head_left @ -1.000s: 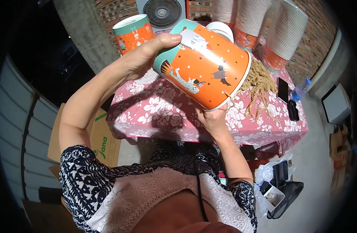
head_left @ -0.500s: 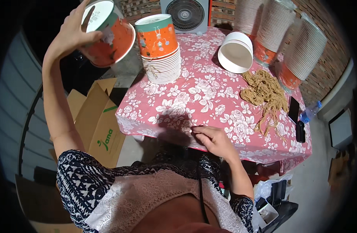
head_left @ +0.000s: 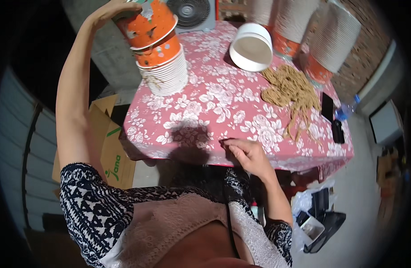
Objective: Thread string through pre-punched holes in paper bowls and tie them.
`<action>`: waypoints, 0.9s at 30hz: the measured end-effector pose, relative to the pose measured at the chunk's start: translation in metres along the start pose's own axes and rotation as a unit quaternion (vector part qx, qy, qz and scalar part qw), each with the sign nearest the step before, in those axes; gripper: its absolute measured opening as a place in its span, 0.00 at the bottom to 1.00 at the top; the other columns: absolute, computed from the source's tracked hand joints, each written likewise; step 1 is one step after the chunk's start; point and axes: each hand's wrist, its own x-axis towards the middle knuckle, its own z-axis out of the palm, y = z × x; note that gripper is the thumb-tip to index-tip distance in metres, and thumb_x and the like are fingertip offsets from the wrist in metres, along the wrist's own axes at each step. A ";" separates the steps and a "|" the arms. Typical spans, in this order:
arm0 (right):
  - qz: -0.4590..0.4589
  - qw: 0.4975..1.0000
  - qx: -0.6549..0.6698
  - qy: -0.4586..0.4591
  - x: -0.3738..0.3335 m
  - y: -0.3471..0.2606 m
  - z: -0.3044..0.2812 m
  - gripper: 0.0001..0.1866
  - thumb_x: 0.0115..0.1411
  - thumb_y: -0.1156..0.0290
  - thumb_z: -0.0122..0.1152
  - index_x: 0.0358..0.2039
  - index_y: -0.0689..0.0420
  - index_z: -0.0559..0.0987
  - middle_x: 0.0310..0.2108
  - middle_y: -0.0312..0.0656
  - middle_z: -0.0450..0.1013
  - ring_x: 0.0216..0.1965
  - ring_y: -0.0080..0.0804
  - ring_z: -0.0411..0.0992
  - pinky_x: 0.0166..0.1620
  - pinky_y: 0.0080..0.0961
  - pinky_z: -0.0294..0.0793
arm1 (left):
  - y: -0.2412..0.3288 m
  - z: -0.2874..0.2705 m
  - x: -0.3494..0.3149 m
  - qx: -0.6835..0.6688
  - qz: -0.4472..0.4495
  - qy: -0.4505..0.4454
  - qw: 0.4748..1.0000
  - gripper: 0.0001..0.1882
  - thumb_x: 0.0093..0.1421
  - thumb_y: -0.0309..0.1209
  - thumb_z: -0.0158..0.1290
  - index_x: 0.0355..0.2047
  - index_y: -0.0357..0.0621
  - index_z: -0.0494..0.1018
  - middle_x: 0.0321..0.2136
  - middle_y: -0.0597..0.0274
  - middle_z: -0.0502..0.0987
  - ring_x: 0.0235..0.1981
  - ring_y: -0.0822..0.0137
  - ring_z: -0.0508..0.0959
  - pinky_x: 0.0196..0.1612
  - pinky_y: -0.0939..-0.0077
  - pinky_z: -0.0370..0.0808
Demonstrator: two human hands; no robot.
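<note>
At the left of the table (head_left: 225,120), the left hand's (head_left: 118,9) fingers grip an upturned orange tub (head_left: 153,27) over a stack (head_left: 168,73). The right hand (head_left: 251,157) curls loosely; whether it holds anything, I cannot tell.

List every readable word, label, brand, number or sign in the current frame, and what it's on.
Cardboard box, lower left: one green printed word beside a green mark; legible, wording withheld.
Orange bucket in the left hand: any lettering is too blurred to read.
Bottle, right: any print is too small to read.
</note>
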 end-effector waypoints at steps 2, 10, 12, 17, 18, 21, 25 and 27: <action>0.001 1.000 0.001 0.007 -0.001 0.004 -0.003 0.11 0.63 0.73 0.56 0.43 0.61 0.81 0.31 0.47 0.79 0.27 0.35 0.77 0.34 0.28 0.75 | -0.062 0.015 0.028 0.098 0.065 0.027 0.993 0.52 0.50 0.56 0.59 0.69 0.49 0.52 0.64 0.52 0.61 0.64 0.57 0.63 0.65 0.64 0.58; 0.020 0.999 -0.002 0.031 -0.004 0.016 -0.018 0.11 0.62 0.72 0.57 0.42 0.62 0.81 0.29 0.49 0.79 0.26 0.36 0.77 0.33 0.29 0.75 | -0.085 0.072 0.028 0.069 0.033 0.048 0.996 0.47 0.52 0.58 0.57 0.66 0.46 0.58 0.62 0.50 0.65 0.61 0.58 0.67 0.63 0.67 0.60; 0.017 1.000 -0.008 0.025 -0.002 0.019 -0.021 0.10 0.62 0.72 0.58 0.42 0.62 0.81 0.28 0.48 0.79 0.26 0.35 0.77 0.33 0.28 0.75 | -0.091 0.076 0.026 0.263 0.109 0.181 0.941 0.47 0.54 0.62 0.54 0.66 0.46 0.59 0.63 0.44 0.63 0.62 0.50 0.66 0.64 0.63 0.60; 0.074 0.995 -0.026 0.056 0.011 0.026 -0.038 0.11 0.62 0.70 0.58 0.40 0.62 0.81 0.30 0.49 0.79 0.28 0.37 0.78 0.34 0.29 0.75 | 0.004 0.150 -0.012 0.164 0.345 0.381 0.842 0.11 0.56 0.28 0.59 0.39 0.37 0.75 0.45 0.51 0.76 0.48 0.54 0.76 0.50 0.67 0.72; 0.079 0.993 -0.034 0.078 0.014 0.033 -0.038 0.11 0.63 0.69 0.57 0.39 0.62 0.82 0.29 0.50 0.79 0.28 0.40 0.78 0.33 0.30 0.75 | 0.018 0.168 -0.015 0.153 0.382 0.340 0.846 0.10 0.55 0.29 0.59 0.35 0.39 0.74 0.38 0.54 0.77 0.42 0.53 0.76 0.45 0.64 0.73; 0.063 0.988 -0.092 0.107 0.021 0.049 -0.038 0.11 0.63 0.69 0.57 0.37 0.62 0.81 0.28 0.50 0.78 0.28 0.42 0.78 0.33 0.31 0.75 | 0.044 0.225 -0.014 0.122 0.400 0.271 0.867 0.08 0.55 0.28 0.58 0.31 0.38 0.72 0.32 0.54 0.75 0.37 0.52 0.75 0.39 0.61 0.73; 0.089 0.986 -0.050 0.132 0.017 0.057 -0.035 0.10 0.64 0.69 0.56 0.36 0.62 0.81 0.25 0.48 0.77 0.25 0.38 0.76 0.31 0.30 0.74 | 0.044 0.287 0.034 0.048 0.362 0.233 0.901 0.06 0.57 0.27 0.56 0.32 0.38 0.72 0.30 0.52 0.74 0.34 0.53 0.76 0.36 0.62 0.73; 0.067 0.984 -0.005 0.166 0.017 0.063 -0.031 0.10 0.64 0.70 0.56 0.37 0.63 0.82 0.26 0.47 0.78 0.26 0.33 0.77 0.32 0.28 0.74 | 0.042 0.311 0.061 0.030 0.331 0.251 0.909 0.07 0.57 0.27 0.55 0.34 0.38 0.72 0.32 0.51 0.74 0.37 0.50 0.76 0.38 0.59 0.73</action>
